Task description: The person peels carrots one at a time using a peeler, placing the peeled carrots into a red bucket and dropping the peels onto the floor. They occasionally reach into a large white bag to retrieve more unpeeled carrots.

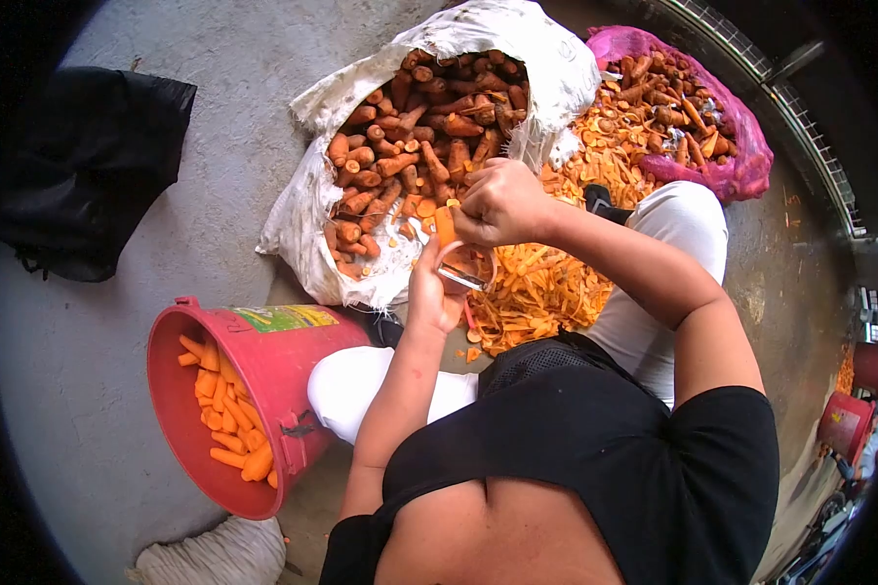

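Note:
Between my two hands is a bright orange carrot (445, 226), its end sticking out of the closed fingers of my right hand (505, 203). Just below, my left hand (433, 292) is closed around a peeler (464, 273) with a wide frame and a metal blade. Part of each grip is hidden by the fingers. Under the hands lies a heap of orange carrot peelings (541, 302). Directly beyond them, a white woven sack (546, 49) lies open, full of unpeeled carrots (429, 127).
On the left, a red bucket (293, 366) tilts on its side with peeled carrots (229, 405) inside. A pink mesh sack (751, 161) of carrots and scraps lies at the upper right. Black plastic (102, 156) rests on the concrete floor. Further red buckets (844, 424) stand far right.

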{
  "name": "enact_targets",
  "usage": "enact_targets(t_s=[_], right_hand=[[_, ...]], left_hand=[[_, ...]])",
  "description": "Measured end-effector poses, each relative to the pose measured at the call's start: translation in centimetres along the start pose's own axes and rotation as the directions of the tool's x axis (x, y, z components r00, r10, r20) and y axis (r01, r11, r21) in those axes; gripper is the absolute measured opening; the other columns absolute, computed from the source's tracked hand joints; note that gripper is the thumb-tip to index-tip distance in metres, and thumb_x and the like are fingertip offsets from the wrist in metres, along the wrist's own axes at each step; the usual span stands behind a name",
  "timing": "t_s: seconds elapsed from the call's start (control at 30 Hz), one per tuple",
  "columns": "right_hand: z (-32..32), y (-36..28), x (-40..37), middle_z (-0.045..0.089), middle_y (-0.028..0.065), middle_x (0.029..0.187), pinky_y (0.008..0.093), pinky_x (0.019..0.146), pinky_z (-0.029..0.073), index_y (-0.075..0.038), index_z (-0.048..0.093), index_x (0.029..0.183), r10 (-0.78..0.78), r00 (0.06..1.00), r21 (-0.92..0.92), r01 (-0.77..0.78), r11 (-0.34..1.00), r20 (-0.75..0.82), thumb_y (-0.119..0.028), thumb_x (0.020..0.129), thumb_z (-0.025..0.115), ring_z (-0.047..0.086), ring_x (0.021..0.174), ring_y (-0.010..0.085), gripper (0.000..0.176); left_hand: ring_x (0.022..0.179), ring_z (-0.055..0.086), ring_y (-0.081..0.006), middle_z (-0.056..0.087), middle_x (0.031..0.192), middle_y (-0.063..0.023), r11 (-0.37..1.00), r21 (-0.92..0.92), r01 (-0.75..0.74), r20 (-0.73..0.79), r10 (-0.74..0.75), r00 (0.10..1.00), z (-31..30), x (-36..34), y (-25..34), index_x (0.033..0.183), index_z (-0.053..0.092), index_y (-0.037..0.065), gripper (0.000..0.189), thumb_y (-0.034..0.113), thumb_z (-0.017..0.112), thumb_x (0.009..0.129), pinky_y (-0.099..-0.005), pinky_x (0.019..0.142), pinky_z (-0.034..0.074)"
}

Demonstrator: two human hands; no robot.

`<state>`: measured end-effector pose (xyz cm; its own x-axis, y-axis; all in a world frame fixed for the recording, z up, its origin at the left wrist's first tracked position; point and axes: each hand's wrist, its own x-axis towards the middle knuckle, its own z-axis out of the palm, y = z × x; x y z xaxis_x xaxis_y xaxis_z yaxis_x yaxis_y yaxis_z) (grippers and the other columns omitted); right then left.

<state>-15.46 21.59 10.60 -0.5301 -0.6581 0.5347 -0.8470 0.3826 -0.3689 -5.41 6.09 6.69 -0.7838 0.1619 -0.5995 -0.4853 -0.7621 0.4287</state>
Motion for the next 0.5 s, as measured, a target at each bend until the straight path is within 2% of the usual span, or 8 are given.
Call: enact_targets(t_s=[0.17, 0.23, 0.27, 0.33, 0.4, 0.43, 0.47, 0.5], right_hand=[[1.1, 0.4, -0.7, 0.049, 0.0044, 0.043, 0.035, 0.046, 0.04, -0.008, 0.05, 0.041, 0.062, 0.998, 0.043, -0.062, 0.997, 0.0, -0.017, 0.071, 0.06, 0.049, 0.042, 0.0232, 0.033], [0.4, 2.4, -0.5, 0.049, 0.0041, 0.041, 0.0332, 0.043, 0.04, -0.009, 0.055, 0.043, 0.146, 0.989, -0.067, -0.147, 0.987, -0.017, -0.019, 0.075, 0.059, 0.049, 0.039, 0.0202, 0.034], [-0.2, 3.7, -0.5, 0.048, 0.0039, 0.041, 0.0323, 0.042, 0.041, -0.009, 0.058, 0.044, 0.186, 0.982, -0.121, -0.188, 0.975, -0.028, -0.02, 0.076, 0.058, 0.049, 0.037, 0.0187, 0.034], [-3.5, 5.2, 0.6, 0.049, 0.0021, 0.039, 0.0285, 0.037, 0.04, -0.011, 0.064, 0.048, 0.366, 0.93, -0.242, -0.365, 0.899, -0.045, -0.027, 0.081, 0.057, 0.047, 0.033, 0.0113, 0.038], [-4.7, 6.1, 1.0, 0.051, 0.0013, 0.038, 0.0291, 0.04, 0.044, -0.016, 0.069, 0.055, 0.535, 0.836, -0.099, -0.546, 0.832, -0.121, -0.036, 0.083, 0.056, 0.051, 0.033, 0.0143, 0.037], [-4.9, 6.0, 0.8, 0.052, -0.0005, 0.039, 0.0286, 0.039, 0.044, -0.018, 0.071, 0.057, 0.459, 0.868, -0.149, -0.487, 0.861, -0.188, -0.036, 0.084, 0.055, 0.05, 0.033, 0.0116, 0.036], [-4.7, 5.5, 0.6, 0.052, -0.0004, 0.039, 0.0287, 0.039, 0.044, -0.018, 0.071, 0.058, 0.47, 0.876, -0.119, -0.481, 0.868, -0.113, -0.036, 0.084, 0.055, 0.051, 0.034, 0.012, 0.036], [-4.3, 4.4, 0.6, 0.053, -0.0002, 0.04, 0.0289, 0.04, 0.044, -0.017, 0.071, 0.059, 0.475, 0.879, -0.086, -0.477, 0.875, -0.041, -0.036, 0.084, 0.055, 0.051, 0.034, 0.0124, 0.036]], left_hand=[[0.083, 0.062, -0.0176, 0.063, 0.093, -0.0099, 0.997, 0.039, -0.061, 0.023, 0.06, 0.998, 1.9, -1.2, 0.0, 0.11, 0.057, 0.001, 0.039, 0.034, 0.039, 0.099, -0.0314, 0.072, 0.053], [0.078, 0.062, -0.0176, 0.062, 0.09, -0.0102, 0.989, 0.067, -0.135, 0.05, 0.132, 0.99, 1.6, -1.1, -0.3, 0.111, 0.056, 0.004, 0.037, 0.034, 0.04, 0.098, -0.0305, 0.068, 0.053], [0.076, 0.061, -0.0174, 0.061, 0.089, -0.0103, 0.993, 0.086, -0.075, 0.117, 0.064, 0.991, 1.2, -1.3, -0.4, 0.111, 0.055, 0.005, 0.036, 0.034, 0.04, 0.098, -0.0305, 0.066, 0.052], [0.072, 0.061, -0.017, 0.06, 0.087, -0.0104, 0.988, 0.146, 0.043, 0.244, -0.078, 0.967, 0.3, -1.9, -0.1, 0.112, 0.054, 0.006, 0.034, 0.035, 0.04, 0.098, -0.0305, 0.061, 0.052], [0.069, 0.06, -0.0178, 0.06, 0.087, -0.0109, 0.992, 0.123, 0.033, 0.198, -0.057, 0.979, 0.4, -1.8, -0.2, 0.112, 0.051, 0.006, 0.035, 0.036, 0.04, 0.098, -0.0315, 0.058, 0.051], [0.069, 0.06, -0.0183, 0.06, 0.087, -0.0109, 0.995, 0.086, 0.05, 0.181, -0.065, 0.981, 0.0, -1.4, -0.2, 0.112, 0.051, 0.006, 0.035, 0.036, 0.04, 0.098, -0.0316, 0.058, 0.051], [0.07, 0.06, -0.0187, 0.06, 0.088, -0.0109, 0.997, 0.053, 0.064, 0.165, -0.072, 0.984, -0.3, -0.9, 0.0, 0.112, 0.051, 0.006, 0.035, 0.036, 0.04, 0.098, -0.0317, 0.058, 0.051], [0.075, 0.061, -0.0198, 0.062, 0.091, -0.0098, 0.996, 0.018, 0.091, 0.15, -0.093, 0.984, -0.6, -0.5, 0.1, 0.119, 0.051, 0.005, 0.039, 0.036, 0.039, 0.098, -0.0324, 0.059, 0.051]])
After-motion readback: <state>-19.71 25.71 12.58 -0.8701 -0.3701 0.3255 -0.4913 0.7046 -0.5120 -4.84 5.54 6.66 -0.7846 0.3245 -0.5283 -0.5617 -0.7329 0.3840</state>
